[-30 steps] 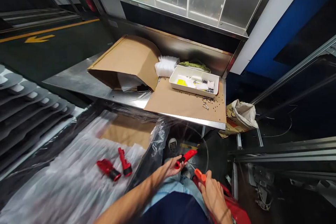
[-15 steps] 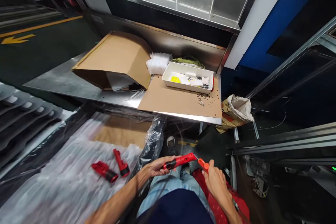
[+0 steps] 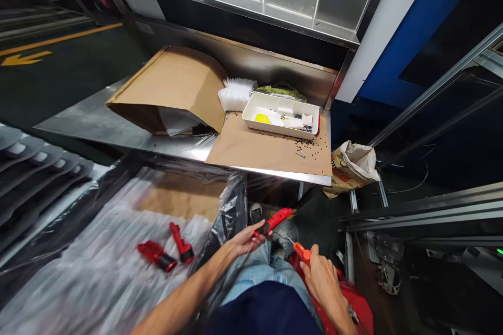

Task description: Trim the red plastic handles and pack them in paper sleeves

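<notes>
My left hand (image 3: 251,239) is closed around the black end of a red and black plastic part (image 3: 280,218), long and shaped like a tool housing. Its red end points up and to the right. In my right hand (image 3: 320,272) is an orange-handled tool (image 3: 302,251) with a thin metal tip, aimed at the upper left. A gap separates that tip from the red part. Two similar parts, a red and black one (image 3: 157,255) and a slimmer one (image 3: 181,243), lie on white wrapping (image 3: 98,267) to my left.
A metal bench (image 3: 90,118) stands ahead, bearing a cardboard box (image 3: 173,81) and a white tray (image 3: 283,128) of small dark pieces. More pieces lie on a cardboard sheet (image 3: 243,146). A paper sack (image 3: 356,165) stands at right; dark plastic film (image 3: 231,209) edges the bin.
My left hand has lifted the red part up and away from the orange-handled tool, whose tip was at the part's end before. My right hand has barely moved.
</notes>
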### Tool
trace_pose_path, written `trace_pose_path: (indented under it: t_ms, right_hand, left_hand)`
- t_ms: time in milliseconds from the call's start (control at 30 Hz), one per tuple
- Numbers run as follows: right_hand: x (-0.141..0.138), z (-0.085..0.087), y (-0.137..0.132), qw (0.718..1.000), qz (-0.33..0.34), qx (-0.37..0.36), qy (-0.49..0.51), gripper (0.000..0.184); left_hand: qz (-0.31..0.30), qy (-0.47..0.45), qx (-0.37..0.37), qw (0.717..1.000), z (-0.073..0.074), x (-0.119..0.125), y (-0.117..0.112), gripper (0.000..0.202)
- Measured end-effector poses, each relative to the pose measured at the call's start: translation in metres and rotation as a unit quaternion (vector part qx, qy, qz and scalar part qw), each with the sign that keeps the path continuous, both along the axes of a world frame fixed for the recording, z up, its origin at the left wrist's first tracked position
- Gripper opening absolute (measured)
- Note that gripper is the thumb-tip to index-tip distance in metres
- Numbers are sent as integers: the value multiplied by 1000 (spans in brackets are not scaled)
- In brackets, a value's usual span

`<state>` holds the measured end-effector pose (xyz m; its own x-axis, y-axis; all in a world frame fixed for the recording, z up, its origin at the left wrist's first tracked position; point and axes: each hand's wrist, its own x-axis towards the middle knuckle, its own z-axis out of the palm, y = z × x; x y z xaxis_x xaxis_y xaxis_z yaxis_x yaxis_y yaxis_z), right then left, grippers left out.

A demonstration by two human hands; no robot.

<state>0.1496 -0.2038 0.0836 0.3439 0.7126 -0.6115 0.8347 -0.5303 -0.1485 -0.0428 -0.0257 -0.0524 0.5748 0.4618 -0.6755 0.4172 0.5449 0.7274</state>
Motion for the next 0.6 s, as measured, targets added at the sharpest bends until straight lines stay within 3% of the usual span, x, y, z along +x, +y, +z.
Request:
trace_pose_path:
  t_ms: [100, 200, 367, 500, 600]
  right_hand:
    - [-9, -1, -1, 1000, 12, -1, 8, 38]
    - [-15, -4, -3, 1000, 24, 1, 4, 36]
    - [-9, -7, 1, 1000, 23, -5, 3, 36]
    - [2, -3, 13, 1000, 10, -16, -5, 32]
    - [3, 0, 16, 1000, 11, -19, -1, 31]
  left_hand:
    - [-9, 57, 80, 995, -9, 22, -7, 49]
    - [-36, 129, 191, 972, -15, 30, -13, 45]
    - [-155, 189, 357, 902, -12, 12, -21, 54]
    - [-241, 204, 413, 854, -7, -10, -21, 58]
    - [-260, 228, 432, 833, -4, -18, -16, 45]
